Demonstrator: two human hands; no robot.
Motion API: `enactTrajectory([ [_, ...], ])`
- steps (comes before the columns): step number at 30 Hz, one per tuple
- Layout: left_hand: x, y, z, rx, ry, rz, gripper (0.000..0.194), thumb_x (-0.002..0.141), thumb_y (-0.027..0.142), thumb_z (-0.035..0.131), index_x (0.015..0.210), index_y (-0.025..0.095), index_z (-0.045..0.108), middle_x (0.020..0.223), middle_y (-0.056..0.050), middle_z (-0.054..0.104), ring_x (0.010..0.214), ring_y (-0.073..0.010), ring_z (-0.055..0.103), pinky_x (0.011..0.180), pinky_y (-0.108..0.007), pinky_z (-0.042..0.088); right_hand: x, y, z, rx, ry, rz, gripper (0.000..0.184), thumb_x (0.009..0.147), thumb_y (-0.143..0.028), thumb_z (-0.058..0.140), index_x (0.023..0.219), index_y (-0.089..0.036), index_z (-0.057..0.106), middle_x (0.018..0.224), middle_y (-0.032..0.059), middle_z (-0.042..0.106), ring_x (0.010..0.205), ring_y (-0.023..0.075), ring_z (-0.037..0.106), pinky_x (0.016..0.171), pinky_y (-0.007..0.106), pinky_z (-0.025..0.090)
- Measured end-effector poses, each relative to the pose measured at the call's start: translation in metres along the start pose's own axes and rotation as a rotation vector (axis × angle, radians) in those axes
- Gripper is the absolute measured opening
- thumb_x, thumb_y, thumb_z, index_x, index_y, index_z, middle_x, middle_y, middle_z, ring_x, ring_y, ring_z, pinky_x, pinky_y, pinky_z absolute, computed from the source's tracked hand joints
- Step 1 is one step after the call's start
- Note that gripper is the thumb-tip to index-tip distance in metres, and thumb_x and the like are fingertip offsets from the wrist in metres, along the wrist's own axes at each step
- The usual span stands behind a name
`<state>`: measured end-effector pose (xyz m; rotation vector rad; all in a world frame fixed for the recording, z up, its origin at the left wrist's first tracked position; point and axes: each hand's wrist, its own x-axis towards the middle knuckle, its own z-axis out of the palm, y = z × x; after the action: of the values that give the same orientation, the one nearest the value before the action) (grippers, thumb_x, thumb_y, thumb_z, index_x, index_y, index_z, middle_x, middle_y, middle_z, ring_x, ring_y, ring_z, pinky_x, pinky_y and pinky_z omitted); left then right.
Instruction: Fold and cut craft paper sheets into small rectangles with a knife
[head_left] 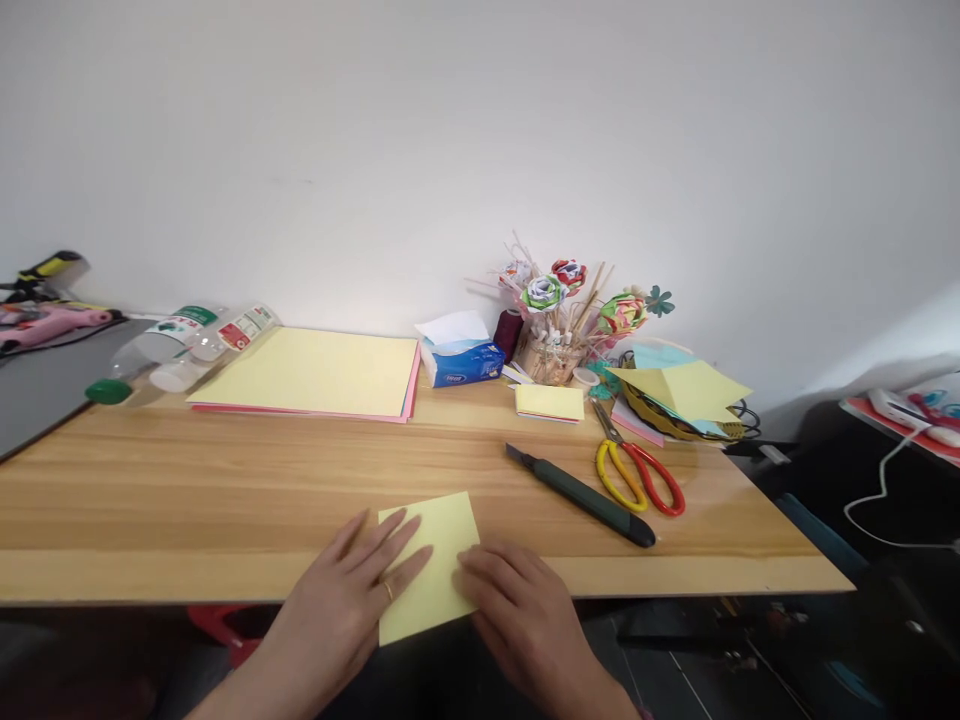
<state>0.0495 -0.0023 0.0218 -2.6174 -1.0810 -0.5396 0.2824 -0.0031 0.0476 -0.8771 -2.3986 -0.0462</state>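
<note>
A small square of yellow paper (442, 580) lies at the table's front edge, its near part jutting out over the edge. My left hand (352, 590) rests on its left side, fingers stretched out and spread over the surface. On the paper's right edge, my right hand (517, 605) has its fingers curled together and grips the sheet; its thumb is mostly hidden. A dark green utility knife (585, 495) with its blade out lies to the right, beyond my right hand. Beside the knife are scissors (637, 465) with one yellow and one red handle.
A stack of large coloured sheets (307, 370) lies at the back left, near two plastic bottles (165, 345). Along the wall stand a blue tissue pack (461, 360) and a jar of paper flowers (555, 355). Small yellow slips (549, 402) and a paper-filled basket (675, 400) sit farther right.
</note>
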Motion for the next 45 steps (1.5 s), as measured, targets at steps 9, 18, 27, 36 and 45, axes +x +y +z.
enactTrajectory([
  [9, 0.009, -0.004, -0.004, -0.124, 0.25, -0.146, 0.039, 0.083, 0.002, 0.037, 0.108, 0.019, 0.062, 0.104, -0.008, 0.061, 0.102, -0.0183, 0.055, 0.082, -0.03, 0.052, 0.012, 0.003, 0.004, -0.014, 0.069, -0.004, 0.016, 0.083, -0.011, 0.051, 0.092, -0.019, 0.06, 0.097, 0.0044, 0.07, 0.096, 0.016, 0.063, 0.082, 0.029, 0.051],
  [18, 0.016, -0.012, -0.011, -0.482, 0.164, -0.306, 0.022, 0.091, 0.019, 0.044, 0.098, 0.024, 0.065, 0.095, -0.004, 0.061, 0.093, -0.0166, 0.058, 0.074, -0.025, 0.053, 0.024, 0.012, 0.002, 0.323, -0.087, 0.285, 0.013, 0.087, -0.016, 0.052, 0.087, -0.022, 0.064, 0.089, 0.0008, 0.068, 0.083, 0.0131, 0.059, 0.072, 0.025, 0.048],
  [27, 0.018, -0.007, 0.003, -0.523, 0.259, -0.566, 0.029, 0.091, 0.035, 0.049, 0.072, 0.023, 0.066, 0.076, -0.001, 0.064, 0.084, -0.0174, 0.059, 0.067, -0.027, 0.052, 0.023, 0.007, 0.021, 0.111, 0.058, 0.729, 0.023, 0.087, -0.04, 0.049, 0.073, -0.022, 0.055, 0.061, -0.0019, 0.062, 0.053, 0.0133, 0.06, 0.047, 0.022, 0.045],
  [36, 0.015, 0.003, 0.012, -0.246, 0.179, -0.798, 0.021, 0.085, 0.043, 0.051, 0.088, 0.023, 0.056, 0.078, 0.002, 0.066, 0.059, -0.0148, 0.065, 0.044, -0.023, 0.046, 0.023, 0.0, 0.036, -0.09, 0.159, 0.75, 0.025, 0.089, -0.043, 0.047, 0.101, -0.022, 0.049, 0.069, -0.0009, 0.068, 0.058, 0.0149, 0.067, 0.045, 0.022, 0.049],
  [45, 0.027, 0.002, 0.009, -0.171, 0.261, -0.561, 0.018, 0.09, 0.025, 0.044, 0.074, 0.023, 0.053, 0.067, 0.002, 0.062, 0.072, -0.0137, 0.061, 0.062, -0.02, 0.048, 0.027, -0.002, 0.042, -0.211, 0.106, 0.645, 0.018, 0.09, -0.026, 0.038, 0.081, -0.024, 0.053, 0.069, 0.0012, 0.061, 0.063, 0.0159, 0.061, 0.056, 0.026, 0.047],
])
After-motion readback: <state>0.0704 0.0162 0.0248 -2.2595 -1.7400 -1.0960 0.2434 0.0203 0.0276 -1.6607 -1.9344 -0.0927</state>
